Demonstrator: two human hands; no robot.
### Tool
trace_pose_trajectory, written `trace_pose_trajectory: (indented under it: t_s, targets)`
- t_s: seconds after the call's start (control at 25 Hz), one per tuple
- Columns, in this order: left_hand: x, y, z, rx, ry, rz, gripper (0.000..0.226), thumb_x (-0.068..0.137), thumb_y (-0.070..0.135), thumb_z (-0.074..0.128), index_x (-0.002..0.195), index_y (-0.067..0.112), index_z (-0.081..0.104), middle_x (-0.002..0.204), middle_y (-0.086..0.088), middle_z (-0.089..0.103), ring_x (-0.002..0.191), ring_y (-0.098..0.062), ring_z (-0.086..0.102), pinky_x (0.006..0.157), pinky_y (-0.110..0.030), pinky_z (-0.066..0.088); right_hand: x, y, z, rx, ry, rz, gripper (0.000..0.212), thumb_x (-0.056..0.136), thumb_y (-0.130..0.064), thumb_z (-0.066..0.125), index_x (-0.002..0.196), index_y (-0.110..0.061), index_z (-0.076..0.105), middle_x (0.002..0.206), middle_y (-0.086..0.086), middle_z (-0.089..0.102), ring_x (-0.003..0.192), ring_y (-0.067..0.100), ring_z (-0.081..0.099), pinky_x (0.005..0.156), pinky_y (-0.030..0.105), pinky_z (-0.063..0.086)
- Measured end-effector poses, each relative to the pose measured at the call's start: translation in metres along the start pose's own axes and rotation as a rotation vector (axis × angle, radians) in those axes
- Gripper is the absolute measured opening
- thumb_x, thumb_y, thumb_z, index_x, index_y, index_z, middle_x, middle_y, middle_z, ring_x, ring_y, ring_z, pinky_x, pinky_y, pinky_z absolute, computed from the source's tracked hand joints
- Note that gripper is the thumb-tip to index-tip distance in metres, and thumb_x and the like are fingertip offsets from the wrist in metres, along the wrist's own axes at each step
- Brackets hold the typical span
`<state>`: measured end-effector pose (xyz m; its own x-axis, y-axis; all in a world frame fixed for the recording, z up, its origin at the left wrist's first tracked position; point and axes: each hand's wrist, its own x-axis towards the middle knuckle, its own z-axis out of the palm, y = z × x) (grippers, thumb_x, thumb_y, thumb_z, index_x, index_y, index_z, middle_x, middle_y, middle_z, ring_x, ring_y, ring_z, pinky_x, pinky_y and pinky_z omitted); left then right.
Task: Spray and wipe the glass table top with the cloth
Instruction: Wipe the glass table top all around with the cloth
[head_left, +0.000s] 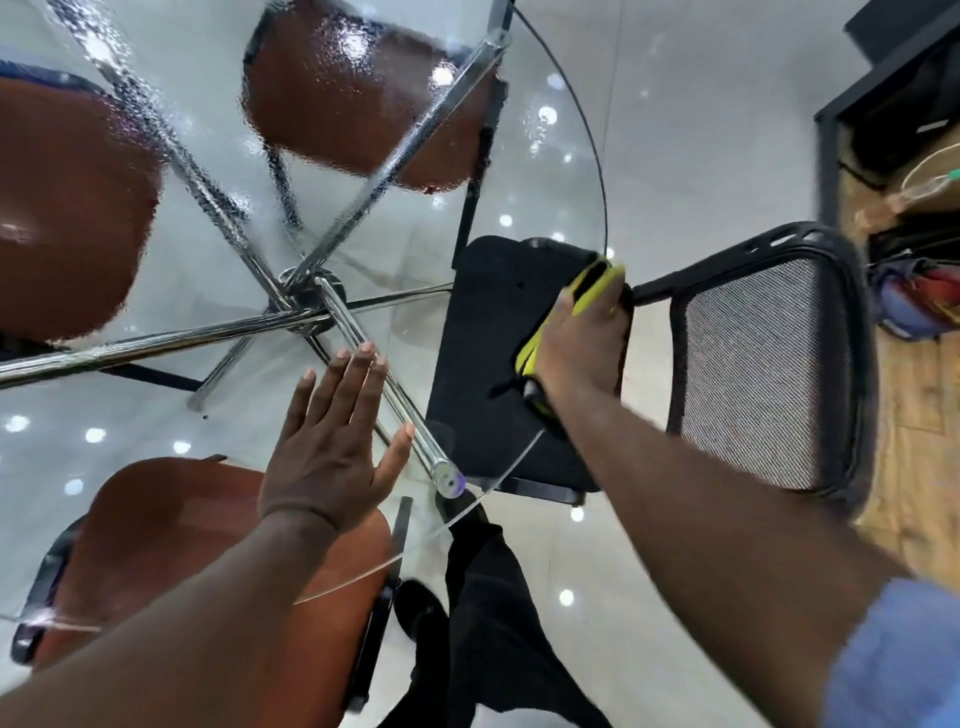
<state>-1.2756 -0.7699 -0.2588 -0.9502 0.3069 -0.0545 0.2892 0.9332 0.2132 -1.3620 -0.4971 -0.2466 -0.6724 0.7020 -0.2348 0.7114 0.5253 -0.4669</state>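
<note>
Our left hand (332, 447) lies flat and open on the round clear glass table top (550, 171), fingers spread, holding nothing. We think it keeps us steady while we reach. Our right hand (582, 343) is curled tight around the soft yellow and black folded cloth (587, 291), pressing it at the glass edge. Beyond our left fingers the glass is bumpy with wet drops. Shiny metal table legs (358, 332) cross underneath. We see no spray bottle.
</note>
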Motion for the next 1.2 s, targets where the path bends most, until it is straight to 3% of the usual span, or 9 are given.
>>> trace_pose_trajectory:
  t_s: [0.08, 0.2, 0.36, 0.52, 0.64, 0.84, 0.96, 1.08, 1.2]
  targets:
    - [0.001, 0.000, -0.001, 0.002, -0.018, -0.001, 0.079, 0.102, 0.060, 0.032, 0.165, 0.014, 0.022, 0.174, -0.003, 0.014, 0.161, -0.022, 0.010, 0.130, -0.050, 0.013, -0.036, 0.004, -0.001, 0.007, -0.003, 0.061, 0.074, 0.111, -0.050, 0.040, 0.171, -0.022, 0.006, 0.153, 0.021, 0.046, 0.131, 0.042, 0.058, 0.098, 0.051, 0.051]
    - [0.000, 0.000, 0.001, 0.006, -0.007, -0.001, 0.078, 0.102, 0.059, 0.034, 0.165, 0.014, 0.023, 0.174, -0.003, 0.016, 0.161, -0.022, 0.012, 0.129, -0.050, 0.014, 0.013, -0.015, -0.003, -0.051, 0.018, 0.052, 0.068, 0.112, -0.052, 0.036, 0.169, -0.025, 0.012, 0.152, 0.018, 0.049, 0.132, 0.040, 0.059, 0.102, 0.050, 0.048]
    - [0.002, -0.001, 0.003, -0.001, 0.024, 0.009, 0.077, 0.101, 0.057, 0.037, 0.164, 0.015, 0.025, 0.173, -0.003, 0.019, 0.161, -0.022, 0.014, 0.129, -0.049, 0.014, 0.078, -0.042, -0.014, -0.046, -0.083, 0.066, 0.061, 0.112, -0.054, 0.031, 0.165, -0.027, 0.018, 0.152, 0.016, 0.052, 0.134, 0.039, 0.058, 0.102, 0.048, 0.043]
    - [0.000, -0.001, 0.000, 0.016, 0.004, 0.007, 0.078, 0.101, 0.058, 0.035, 0.165, 0.014, 0.024, 0.174, -0.003, 0.017, 0.161, -0.022, 0.013, 0.130, -0.049, 0.013, -0.007, -0.008, -0.004, 0.088, 0.003, 0.141, 0.065, 0.110, -0.052, 0.041, 0.166, -0.022, 0.023, 0.146, 0.018, 0.054, 0.130, 0.040, 0.060, 0.100, 0.048, 0.049]
    - [0.001, 0.001, -0.001, 0.005, 0.005, 0.007, 0.079, 0.101, 0.058, 0.036, 0.164, 0.013, 0.025, 0.173, -0.005, 0.018, 0.161, -0.024, 0.014, 0.129, -0.050, 0.014, -0.081, 0.014, 0.004, 0.079, 0.023, 0.130, 0.074, 0.111, -0.049, 0.042, 0.170, -0.017, 0.010, 0.142, 0.021, 0.052, 0.121, 0.043, 0.063, 0.090, 0.048, 0.052]
    - [0.002, 0.002, 0.002, 0.013, 0.016, 0.012, 0.078, 0.101, 0.058, 0.035, 0.164, 0.014, 0.025, 0.174, -0.004, 0.017, 0.161, -0.022, 0.012, 0.129, -0.051, 0.016, 0.025, -0.008, -0.003, -0.036, 0.010, 0.017, 0.070, 0.111, -0.052, 0.035, 0.170, -0.025, 0.009, 0.151, 0.018, 0.048, 0.130, 0.041, 0.059, 0.101, 0.050, 0.049]
    - [0.002, 0.000, 0.002, 0.017, 0.027, 0.015, 0.078, 0.102, 0.059, 0.035, 0.165, 0.015, 0.025, 0.174, -0.002, 0.016, 0.161, -0.022, 0.011, 0.129, -0.051, 0.015, 0.058, -0.014, -0.003, -0.172, 0.011, -0.131, 0.070, 0.112, -0.050, 0.033, 0.171, -0.023, 0.007, 0.157, 0.021, 0.042, 0.141, 0.042, 0.048, 0.111, 0.053, 0.043]
    - [0.001, 0.001, 0.002, 0.024, 0.020, 0.013, 0.078, 0.102, 0.060, 0.032, 0.164, 0.013, 0.025, 0.174, -0.003, 0.017, 0.161, -0.022, 0.011, 0.129, -0.050, 0.014, -0.002, 0.015, 0.010, -0.347, 0.115, -0.382, 0.072, 0.110, -0.044, 0.038, 0.171, -0.013, 0.015, 0.172, 0.030, 0.021, 0.160, 0.046, 0.023, 0.130, 0.056, 0.024]
    - [0.001, 0.001, -0.001, 0.028, 0.012, 0.005, 0.079, 0.102, 0.060, 0.032, 0.164, 0.013, 0.025, 0.174, -0.004, 0.016, 0.161, -0.022, 0.011, 0.129, -0.050, 0.015, -0.060, 0.047, 0.005, -0.463, -0.088, -0.899, 0.071, 0.111, -0.042, 0.038, 0.172, -0.013, 0.015, 0.179, 0.021, 0.008, 0.167, 0.037, 0.007, 0.135, 0.054, 0.009]
